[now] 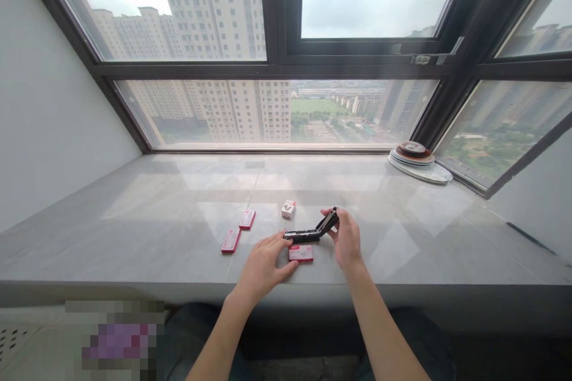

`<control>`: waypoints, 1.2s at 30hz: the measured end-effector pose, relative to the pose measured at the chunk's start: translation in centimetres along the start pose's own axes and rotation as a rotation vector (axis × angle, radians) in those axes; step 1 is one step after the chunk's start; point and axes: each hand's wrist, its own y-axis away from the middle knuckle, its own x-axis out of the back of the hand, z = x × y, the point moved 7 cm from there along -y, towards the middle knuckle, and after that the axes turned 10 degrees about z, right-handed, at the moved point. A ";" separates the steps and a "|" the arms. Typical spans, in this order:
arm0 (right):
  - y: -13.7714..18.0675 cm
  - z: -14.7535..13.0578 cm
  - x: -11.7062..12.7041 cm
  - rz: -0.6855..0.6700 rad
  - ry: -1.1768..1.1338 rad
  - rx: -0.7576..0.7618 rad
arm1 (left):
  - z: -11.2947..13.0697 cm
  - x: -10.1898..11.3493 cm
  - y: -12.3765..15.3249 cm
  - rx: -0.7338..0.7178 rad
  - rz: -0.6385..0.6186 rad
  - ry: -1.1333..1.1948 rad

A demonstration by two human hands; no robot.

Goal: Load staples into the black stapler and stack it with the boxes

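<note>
A black stapler (pixel 302 237) is folded wide open above the grey sill, its base level and its other arm angled up to the right. My right hand (pixel 347 239) grips the raised arm between thumb and fingers. At the left end of the base, the fingers of my left hand (pixel 264 263) hold the stapler, with the thumb stretched out below. A pink-and-white box (pixel 301 252) lies just under the stapler, close to my left thumb. Behind it stands a small white box (pixel 288 209) with a red mark and a dark picture.
Two more flat pink boxes, one nearer (pixel 230 241) and one farther (pixel 247 219), lie left of my hands. Stacked plates (pixel 413 158) stand in the back right corner by the window. The stone sill (pixel 147 238) ends at a front edge close to my forearms.
</note>
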 end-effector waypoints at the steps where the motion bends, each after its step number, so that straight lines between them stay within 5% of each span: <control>1: -0.4 0.8 1.7 0.034 -0.013 -0.056 | -0.1 0.1 0.1 0.005 -0.004 0.012; 6: -0.1 4.0 7.0 -0.023 0.155 -0.314 | -0.3 0.1 0.2 0.039 -0.028 0.076; 9: 2.2 4.3 5.0 -0.271 0.366 -0.351 | -0.4 -0.3 -0.2 0.056 -0.013 0.077; 12: 4.5 3.8 1.1 -0.481 0.477 -0.230 | -0.5 -0.4 -0.5 0.064 0.001 0.069; 15: 4.9 3.3 -0.4 -0.461 0.530 -0.078 | -1.0 -0.3 -0.5 0.079 -0.015 0.107; 19: 3.7 3.4 1.6 -0.412 0.613 -0.079 | -1.6 -0.1 -0.2 0.087 -0.041 0.161; 22: 3.0 1.4 2.7 -0.323 0.705 0.056 | -1.4 -0.2 0.0 0.073 -0.027 0.142; 26: 4.0 -1.2 -0.3 -0.366 0.658 0.206 | -1.0 -0.3 0.1 0.060 -0.006 0.119; 30: 5.3 0.4 -4.4 -0.505 0.480 0.051 | -1.3 -0.5 0.1 0.055 -0.008 0.118; 36: 5.1 2.6 -7.0 -0.422 0.311 -0.057 | -1.8 -0.6 0.0 0.060 -0.008 0.117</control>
